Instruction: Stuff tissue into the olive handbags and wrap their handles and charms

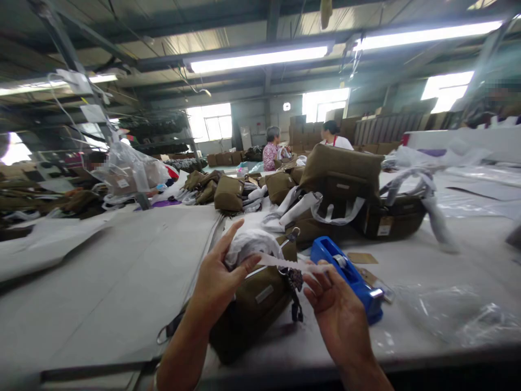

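A dark olive bag (264, 296) with a small label patch lies on the table in front of me. White wrapping, apparently around the bag's handle (254, 241), rises from its top. My left hand (222, 279) grips this wrapped handle, its thumb at one end of a whitish strip of tape (285, 263). Between finger and thumb my right hand (336, 304) pinches the strip's other end, so it stretches between both hands. A blue tape dispenser (345, 277) stands just beyond my right hand. Dark tassel-like cords (296, 282) hang from the bag below the strip.
Larger olive bags (342, 168) with wrapped handles stand behind, and several smaller bags (228, 194) lie farther back. Sheets of paper (101, 271) cover the left side. Clear plastic (459, 315) and brown tags (362, 258) lie to the right. Two people (272, 152) are in the background.
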### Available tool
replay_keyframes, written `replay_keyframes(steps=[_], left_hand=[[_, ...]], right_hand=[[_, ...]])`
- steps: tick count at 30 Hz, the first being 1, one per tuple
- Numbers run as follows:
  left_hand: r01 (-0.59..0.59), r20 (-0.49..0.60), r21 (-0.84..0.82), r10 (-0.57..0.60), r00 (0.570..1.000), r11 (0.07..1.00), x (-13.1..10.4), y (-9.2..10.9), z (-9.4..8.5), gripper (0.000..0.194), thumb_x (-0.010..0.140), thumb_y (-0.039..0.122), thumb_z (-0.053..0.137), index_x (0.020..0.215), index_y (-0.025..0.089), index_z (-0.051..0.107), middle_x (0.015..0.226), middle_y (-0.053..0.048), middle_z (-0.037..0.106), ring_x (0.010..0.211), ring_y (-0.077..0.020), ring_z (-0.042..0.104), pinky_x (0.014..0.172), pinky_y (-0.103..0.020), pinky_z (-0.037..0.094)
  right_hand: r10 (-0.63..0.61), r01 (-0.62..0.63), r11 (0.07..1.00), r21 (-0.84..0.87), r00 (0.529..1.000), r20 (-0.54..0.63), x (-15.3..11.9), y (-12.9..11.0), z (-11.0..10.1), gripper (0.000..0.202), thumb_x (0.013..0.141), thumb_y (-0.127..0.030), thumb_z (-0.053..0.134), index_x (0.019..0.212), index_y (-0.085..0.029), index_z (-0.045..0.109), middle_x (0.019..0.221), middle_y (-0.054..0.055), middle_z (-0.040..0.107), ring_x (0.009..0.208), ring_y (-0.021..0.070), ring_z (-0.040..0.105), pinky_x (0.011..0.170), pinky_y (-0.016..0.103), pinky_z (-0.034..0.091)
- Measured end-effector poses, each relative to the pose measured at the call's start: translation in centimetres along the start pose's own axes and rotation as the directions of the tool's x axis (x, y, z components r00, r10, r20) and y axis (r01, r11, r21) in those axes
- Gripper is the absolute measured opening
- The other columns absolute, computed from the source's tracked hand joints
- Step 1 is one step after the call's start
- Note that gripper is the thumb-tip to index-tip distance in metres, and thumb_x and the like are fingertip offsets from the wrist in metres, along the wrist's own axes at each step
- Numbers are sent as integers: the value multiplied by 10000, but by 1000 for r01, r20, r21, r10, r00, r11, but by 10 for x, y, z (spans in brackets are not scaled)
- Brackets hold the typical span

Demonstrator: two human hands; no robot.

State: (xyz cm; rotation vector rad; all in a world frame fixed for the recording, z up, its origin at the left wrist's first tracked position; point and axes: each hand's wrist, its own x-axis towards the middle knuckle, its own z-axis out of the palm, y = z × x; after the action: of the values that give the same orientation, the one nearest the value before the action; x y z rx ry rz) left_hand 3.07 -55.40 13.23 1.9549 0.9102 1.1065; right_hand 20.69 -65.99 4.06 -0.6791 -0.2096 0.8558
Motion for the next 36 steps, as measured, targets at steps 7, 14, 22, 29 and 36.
replay_keyframes(steps=[7, 14, 22, 29, 36], left_hand=[[-24, 73, 28, 22, 997, 999, 1, -2, 2, 772, 780, 471, 811, 1468, 266, 526, 1495, -34, 559, 1389, -277, 507, 1148, -353, 425], [-34, 15, 6, 34, 999, 999, -2, -5, -1, 758, 774, 503, 815, 1438, 246, 555, 1434, -55, 609, 1301, -265, 574, 1087, -324, 465], [179, 26, -461, -188, 982, 869, -24, -2, 1, 648, 960, 620, 527, 1473, 224, 497, 881, -33, 677, 533, -91, 522, 463, -185, 461], [364, 278, -552, -246, 929, 750, -21, 4, -1, 526, 892, 628, 627, 1057, 134, 696, 716, -5, 565, 550, -106, 506, 473, -200, 446], [-10, 67, -302, 32, 997, 953, -14, 19, -14, 433, 967, 422, 592, 658, 123, 645, 643, 15, 474, 625, -90, 423, 547, -195, 328]], right_hand=[[-667, 794, -8, -607, 448, 595, -7, -19, 2, 329, 970, -318, 620, 1288, -236, 630, 1371, 85, 633, 1332, 272, 543, 1128, 461, 418], [-202, 621, 344, -704, 781, 591, -15, 20, 23, 260, 1008, -378, 545, 943, -213, 734, 743, 14, 728, 588, 151, 685, 577, 241, 525], [153, 187, 744, -641, 887, 436, -10, 22, 52, 483, 903, -611, 619, 798, -142, 666, 622, 14, 651, 371, 70, 509, 374, 163, 332], [141, 248, 728, -640, 859, 493, -15, 10, 73, 500, 862, -622, 662, 716, -143, 665, 623, 35, 656, 372, 89, 502, 372, 189, 335], [-40, 356, 441, -824, 925, 378, -36, -11, 73, 432, 774, -642, 698, 787, -211, 730, 532, 2, 639, 452, 145, 595, 455, 196, 465]])
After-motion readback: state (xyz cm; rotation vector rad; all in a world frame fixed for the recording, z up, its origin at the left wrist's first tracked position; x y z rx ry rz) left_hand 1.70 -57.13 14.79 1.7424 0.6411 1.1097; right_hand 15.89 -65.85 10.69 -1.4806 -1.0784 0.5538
